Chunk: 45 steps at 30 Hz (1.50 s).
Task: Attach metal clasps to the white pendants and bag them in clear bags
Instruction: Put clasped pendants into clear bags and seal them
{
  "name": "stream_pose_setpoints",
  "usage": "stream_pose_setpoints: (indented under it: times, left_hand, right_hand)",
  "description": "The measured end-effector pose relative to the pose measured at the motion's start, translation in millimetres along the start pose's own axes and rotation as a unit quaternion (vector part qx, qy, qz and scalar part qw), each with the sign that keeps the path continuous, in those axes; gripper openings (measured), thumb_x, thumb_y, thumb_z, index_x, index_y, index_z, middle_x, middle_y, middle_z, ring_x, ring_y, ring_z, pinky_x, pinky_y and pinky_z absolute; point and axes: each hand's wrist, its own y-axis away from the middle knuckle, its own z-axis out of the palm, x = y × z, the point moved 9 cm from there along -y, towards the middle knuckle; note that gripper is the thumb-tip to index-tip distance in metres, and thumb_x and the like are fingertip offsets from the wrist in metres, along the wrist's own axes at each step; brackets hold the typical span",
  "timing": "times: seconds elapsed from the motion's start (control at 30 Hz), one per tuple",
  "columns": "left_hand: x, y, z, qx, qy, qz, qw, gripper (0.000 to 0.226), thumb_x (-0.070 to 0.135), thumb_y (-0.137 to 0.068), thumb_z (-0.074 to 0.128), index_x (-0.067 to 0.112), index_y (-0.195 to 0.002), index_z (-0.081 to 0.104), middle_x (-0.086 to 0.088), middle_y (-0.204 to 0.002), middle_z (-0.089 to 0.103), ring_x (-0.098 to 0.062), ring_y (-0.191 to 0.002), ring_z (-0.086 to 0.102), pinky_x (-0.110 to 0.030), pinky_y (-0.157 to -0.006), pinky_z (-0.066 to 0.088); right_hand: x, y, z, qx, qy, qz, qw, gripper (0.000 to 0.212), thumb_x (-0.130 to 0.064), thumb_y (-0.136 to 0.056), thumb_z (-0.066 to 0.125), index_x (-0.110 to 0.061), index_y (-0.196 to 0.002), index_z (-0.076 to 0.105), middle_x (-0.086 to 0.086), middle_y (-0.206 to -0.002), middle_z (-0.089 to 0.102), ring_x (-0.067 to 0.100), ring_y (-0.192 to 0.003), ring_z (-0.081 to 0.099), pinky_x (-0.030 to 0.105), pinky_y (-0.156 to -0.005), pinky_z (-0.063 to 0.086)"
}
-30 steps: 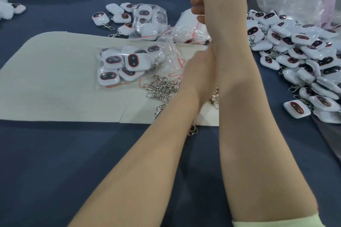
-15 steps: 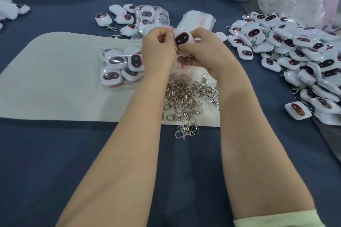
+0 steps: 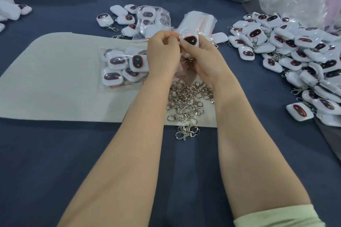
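Both hands are working together: right hand (image 3: 203,59) is gripping a white pendant (image 3: 190,41), left hand (image 3: 163,55) is pinching beside it.

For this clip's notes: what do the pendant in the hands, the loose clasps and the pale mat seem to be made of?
Held pendant: likely glossy white plastic with a dark, red-rimmed oval inset; light glints off its smooth rounded shell.
Loose clasps: shiny silver metal, probably plated; bright reflections on thin loops.
Pale mat: looks like matte felt or foam sheet; flat, no shine, cleanly cut edge. Which one is unclear.
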Motion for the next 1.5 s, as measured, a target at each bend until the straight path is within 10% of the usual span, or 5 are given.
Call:
stream_pose_setpoints:
  times: [0.77,1.0,1.2,1.33,1.5]
  left_hand:
    - [7.6,6.4,3.2,-0.014,-0.083,0.035,0.996,0.019,0.007,-0.092,0.044,0.016,-0.095,0.060,-0.003,-0.104,0.066,-0.019,-0.103,0.063,-0.035,-0.096,0.048]
    - [33.6,19.5,4.8,0.080,-0.475,0.190,0.856,0.037,0.038,-0.086,0.059,0.018,-0.116,0.055,-0.005,-0.125,0.047,-0.029,-0.118,0.040,-0.038,-0.093,0.029]
    - [13.6,15.1,-1.5,0.062,-0.515,0.122,0.846,0.053,0.045,-0.077,0.069,0.011,-0.115,0.054,-0.011,-0.128,0.042,-0.032,-0.121,0.034,-0.041,-0.095,0.025]
    - [11.6,13.5,-0.1,0.047,-0.520,0.109,0.846,0.038,0.034,-0.081,0.066,0.010,-0.110,0.061,-0.013,-0.130,0.041,-0.033,-0.122,0.033,-0.041,-0.096,0.023]
    - [17.7,12.5,-3.0,0.055,-0.503,0.108,0.856,0.031,0.038,-0.087,0.057,0.013,-0.103,0.065,-0.011,-0.126,0.047,-0.032,-0.122,0.036,-0.042,-0.096,0.024]
  right_hand:
    - [4.0,1.3,0.9,-0.022,0.008,0.024,0.999,0.025,0.008,-0.093,0.049,0.001,-0.117,0.056,0.010,-0.085,0.066,0.012,-0.066,0.065,0.026,-0.057,0.053]
    - [2.7,0.6,-12.2,0.079,0.027,0.036,0.996,0.026,0.007,-0.091,0.047,0.007,-0.114,0.059,0.028,-0.106,0.065,0.031,-0.084,0.062,0.052,-0.078,0.052]
    - [-8.5,-1.0,-13.6,0.119,0.107,0.016,0.987,0.013,-0.005,-0.091,0.053,-0.004,-0.103,0.057,0.019,-0.109,0.066,0.033,-0.099,0.066,0.054,-0.094,0.050]
    - [-25.2,-2.1,-12.7,0.132,0.163,-0.039,0.977,0.024,-0.007,-0.090,0.056,-0.024,-0.074,0.047,-0.007,-0.071,0.051,0.009,-0.069,0.052,0.032,-0.073,0.048]
    - [-34.6,0.9,-10.4,0.177,0.110,-0.067,0.976,0.014,-0.010,-0.087,0.063,-0.017,-0.098,0.057,-0.005,-0.073,0.058,0.009,-0.066,0.052,0.033,-0.074,0.050]
